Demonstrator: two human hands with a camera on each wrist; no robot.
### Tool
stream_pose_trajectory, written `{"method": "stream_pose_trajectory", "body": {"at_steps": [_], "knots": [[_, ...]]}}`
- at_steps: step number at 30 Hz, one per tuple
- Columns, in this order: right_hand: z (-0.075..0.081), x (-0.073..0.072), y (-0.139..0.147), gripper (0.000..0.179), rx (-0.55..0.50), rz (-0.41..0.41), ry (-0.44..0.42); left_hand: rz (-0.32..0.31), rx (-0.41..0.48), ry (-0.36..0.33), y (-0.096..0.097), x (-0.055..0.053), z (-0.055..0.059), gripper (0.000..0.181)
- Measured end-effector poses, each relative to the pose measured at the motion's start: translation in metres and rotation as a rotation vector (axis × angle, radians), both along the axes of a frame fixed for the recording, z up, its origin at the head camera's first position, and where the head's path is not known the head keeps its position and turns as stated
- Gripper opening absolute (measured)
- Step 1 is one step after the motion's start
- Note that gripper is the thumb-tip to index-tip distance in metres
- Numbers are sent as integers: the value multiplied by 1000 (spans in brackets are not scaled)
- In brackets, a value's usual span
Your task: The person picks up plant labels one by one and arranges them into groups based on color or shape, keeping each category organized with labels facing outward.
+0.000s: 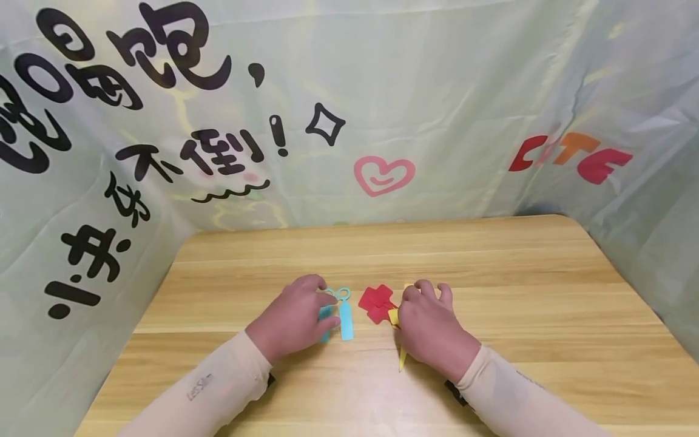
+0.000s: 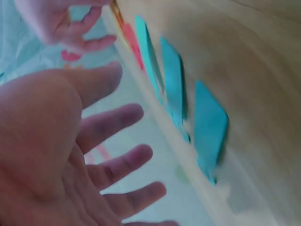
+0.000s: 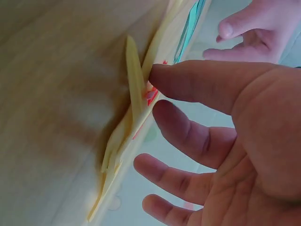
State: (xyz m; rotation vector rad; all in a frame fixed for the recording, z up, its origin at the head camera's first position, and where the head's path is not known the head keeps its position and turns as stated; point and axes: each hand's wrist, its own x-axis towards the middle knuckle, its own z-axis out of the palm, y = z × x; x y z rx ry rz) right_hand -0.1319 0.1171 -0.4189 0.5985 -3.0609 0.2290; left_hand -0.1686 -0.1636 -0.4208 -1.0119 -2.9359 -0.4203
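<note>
Running lengthwise toward the backdrop (image 1: pixel 464 109), one blue tag (image 1: pixel 346 321) points ring (image 1: pixel 349 295) first.

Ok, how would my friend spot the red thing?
Find the wooden table, then the gap between the person's left hand and right hand. The red thing lies there, lobed like a flower, between blue pieces and yellow pieces. Nothing else on the table is red.

Pale printed cloth (image 1: pixel 437 79) behind a wooden table (image 1: pixel 546 291)
</note>
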Motion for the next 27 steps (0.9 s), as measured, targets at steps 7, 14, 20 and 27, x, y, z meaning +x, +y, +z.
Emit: {"method": "stream_pose_trajectory", "body": {"at_steps": [7, 14, 20, 27], "knots": [[1, -8, 8, 22, -47, -22, -27, 55, -134, 53, 23, -4, -9, 31], [10, -23, 26, 36, -66, -11, -147, 59, -163, 16, 27, -6, -11, 24], [9, -36, 34, 34, -35, 94, -146, 92, -156, -59, 28, -8, -9, 24], [8, -44, 43, 31, 15, 211, -168, 99, -144, -86, 30, -8, -8, 24]]}}
